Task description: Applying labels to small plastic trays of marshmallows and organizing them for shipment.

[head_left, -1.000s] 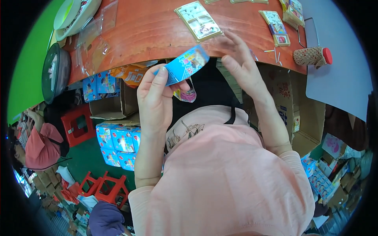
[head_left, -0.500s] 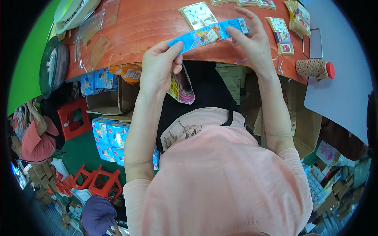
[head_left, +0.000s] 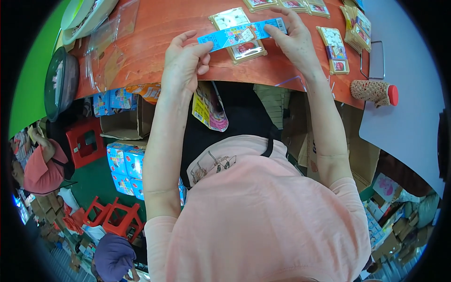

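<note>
A blue printed card strip point(head_left: 221, 39) stretches between my two hands, tilted up slightly at its right end. My left hand point(head_left: 183, 61) is closed on its left end, thumb on top. At the other end, my right hand point(head_left: 295, 47) pinches it between thumb and fingers. Beneath the strip lies a flat tray pack point(head_left: 246, 51) with white pieces at its far end and a red-and-white picture at its near end. The strip crosses the pack's middle and hides that part; whether they touch, I cannot tell.
Similar packs lie at the far edge point(head_left: 293, 4), and a blue-banded pack point(head_left: 334, 47) and a stack point(head_left: 358, 28) at the right. A knitted-covered jar with red lid point(head_left: 376, 92), clear plastic sleeves point(head_left: 110, 42) and a dark bowl point(head_left: 58, 82) flank the table point(head_left: 164, 23).
Both hands have moved the blue strip slightly left and away from me, over the middle of the tray pack. More of the pack's near end shows now.
</note>
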`<state>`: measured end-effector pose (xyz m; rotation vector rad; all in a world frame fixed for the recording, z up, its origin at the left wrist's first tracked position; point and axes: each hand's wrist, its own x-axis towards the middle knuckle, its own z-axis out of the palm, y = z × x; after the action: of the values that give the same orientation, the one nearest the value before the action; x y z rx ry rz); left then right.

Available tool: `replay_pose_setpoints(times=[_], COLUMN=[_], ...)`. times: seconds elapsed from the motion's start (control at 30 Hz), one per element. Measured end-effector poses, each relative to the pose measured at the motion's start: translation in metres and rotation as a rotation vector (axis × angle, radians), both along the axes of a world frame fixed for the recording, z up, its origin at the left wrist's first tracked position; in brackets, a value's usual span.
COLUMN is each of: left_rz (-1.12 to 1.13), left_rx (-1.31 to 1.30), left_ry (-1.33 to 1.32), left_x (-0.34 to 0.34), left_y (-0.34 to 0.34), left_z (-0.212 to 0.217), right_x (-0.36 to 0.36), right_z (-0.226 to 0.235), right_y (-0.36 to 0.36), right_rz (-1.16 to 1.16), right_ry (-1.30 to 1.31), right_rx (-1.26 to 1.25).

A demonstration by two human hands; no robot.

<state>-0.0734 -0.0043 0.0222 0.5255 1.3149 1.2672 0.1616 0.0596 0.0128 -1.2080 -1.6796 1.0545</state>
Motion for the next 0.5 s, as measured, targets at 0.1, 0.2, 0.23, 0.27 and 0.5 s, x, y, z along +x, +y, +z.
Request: replay_pose_setpoints(times=[0.1, 0.2, 0.23, 0.27, 0.5], left_rz=[0.009, 0.016, 0.014, 0.013, -0.008], left_rx=[-0.019, -0.048, -0.049, -0.059, -0.052], left_ry=[-0.003, 0.018, 0.018, 0.055, 0.314], left_x=[0.004, 0.008, 0.008, 0.009, 0.013], left_y=[0.005, 0.008, 0.009, 0.009, 0.011], left_z=[0.000, -0.002, -0.002, -0.003, -0.010], right_x=[-0.009, -0.007, -0.005, -0.003, -0.005], right_z=[0.017, 0.011, 0.006, -0.001, -0.018], right_y=[0.005, 0.012, 0.014, 0.017, 0.015], right_rz=[0.007, 0.027, 0.025, 0.022, -0.048], right_ry=[0.211, 0.130, 0.129, 0.043, -0.413], right_rx=[-0.137, -0.115, -0.116, -0.026, 0.165])
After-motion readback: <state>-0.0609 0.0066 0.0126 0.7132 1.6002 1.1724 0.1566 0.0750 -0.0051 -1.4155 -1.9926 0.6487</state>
